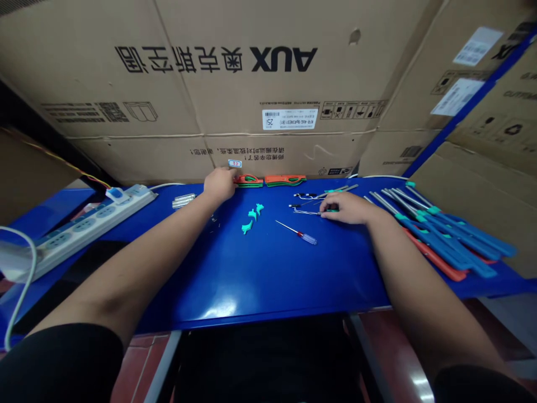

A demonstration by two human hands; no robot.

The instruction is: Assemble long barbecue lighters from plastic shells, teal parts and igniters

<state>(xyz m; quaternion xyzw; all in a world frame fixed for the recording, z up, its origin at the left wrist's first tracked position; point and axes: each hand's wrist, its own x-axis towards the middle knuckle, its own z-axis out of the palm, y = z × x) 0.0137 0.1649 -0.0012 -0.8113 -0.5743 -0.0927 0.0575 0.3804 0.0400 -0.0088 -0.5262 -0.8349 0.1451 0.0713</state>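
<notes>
At the back of the blue table, my left hand (pixel 218 186) is closed around the left end of an orange plastic handle shell (pixel 250 180) with green edging; its fingertips are partly hidden. A second orange shell (pixel 285 179) lies just to the right. My right hand (pixel 346 207) pinches the end of a small part with white wires (pixel 305 211), and a bit of green shows under its fingers. Behind it lies another wired piece (pixel 309 196) beside a thin metal rod (pixel 347 188). A screwdriver with a clear handle (pixel 307 238) and several small green trigger-shaped pieces (pixel 252 215) lie between my hands.
Several blue-handled tools with metal rods (pixel 451 232) are piled on the right, an orange one (pixel 438 257) beneath. Metal cylinders (pixel 183 201) lie beyond my left forearm. A white power strip (pixel 90 226) runs along the left. A large cardboard wall (pixel 235 112) stands behind the table.
</notes>
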